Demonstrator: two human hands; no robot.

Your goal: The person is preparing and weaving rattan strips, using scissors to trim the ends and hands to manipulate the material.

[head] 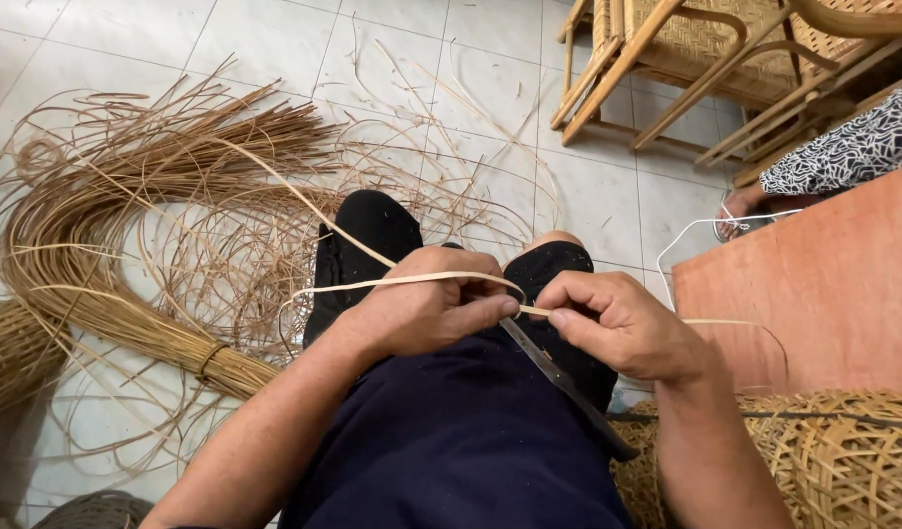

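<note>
Pinching a thin cane strip (412, 281) over the lap, the left hand (421, 309) has its fingers curled shut around it, thumb pressed toward the right hand (622, 328). That hand is closed too, thumb and forefinger nipping the strip where the two meet, and it looks to hold a slim dark blade (568, 385) that slants down across the thigh; how the blade is gripped is hidden. The strip arcs back to the left toward the bundle of cane (108, 313) spread on the tiled floor (490, 59). A woven basket (853, 460) sits by the right knee, wooden chairs (686, 59) stand beyond. To do this well, the person would likely keep the strip taut between both pinches, the edge at a shallow angle, and pull evenly so the cane thins without snapping
</note>
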